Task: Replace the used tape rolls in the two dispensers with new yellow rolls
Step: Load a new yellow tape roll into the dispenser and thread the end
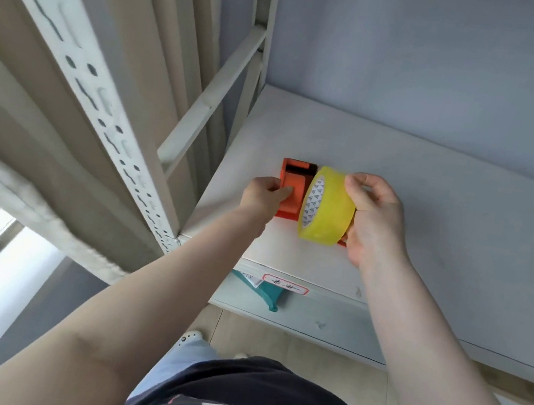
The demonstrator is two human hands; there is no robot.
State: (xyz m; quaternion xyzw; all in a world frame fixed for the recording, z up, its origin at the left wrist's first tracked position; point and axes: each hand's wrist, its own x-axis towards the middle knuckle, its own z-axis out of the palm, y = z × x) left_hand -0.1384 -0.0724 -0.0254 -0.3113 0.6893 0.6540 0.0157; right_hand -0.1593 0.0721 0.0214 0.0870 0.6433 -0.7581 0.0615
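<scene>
An orange tape dispenser point(292, 188) lies on the white shelf board point(444, 235) near its left end. My left hand point(264, 196) grips the dispenser's left side, thumb on its orange face. A yellow tape roll point(328, 211) with a white printed core stands on edge against the dispenser's right side. My right hand point(374, 218) holds the roll, fingers curled over its top and right rim. A sliver of orange shows under the roll by my right palm. Only this one dispenser is in view.
A perforated white metal upright point(107, 102) of the rack stands to the left, with a cross brace point(212, 97) behind. A red-bordered label point(285, 285) is on the shelf's front edge. A teal object point(265, 294) sits on the lower shelf. The wooden floor lies below.
</scene>
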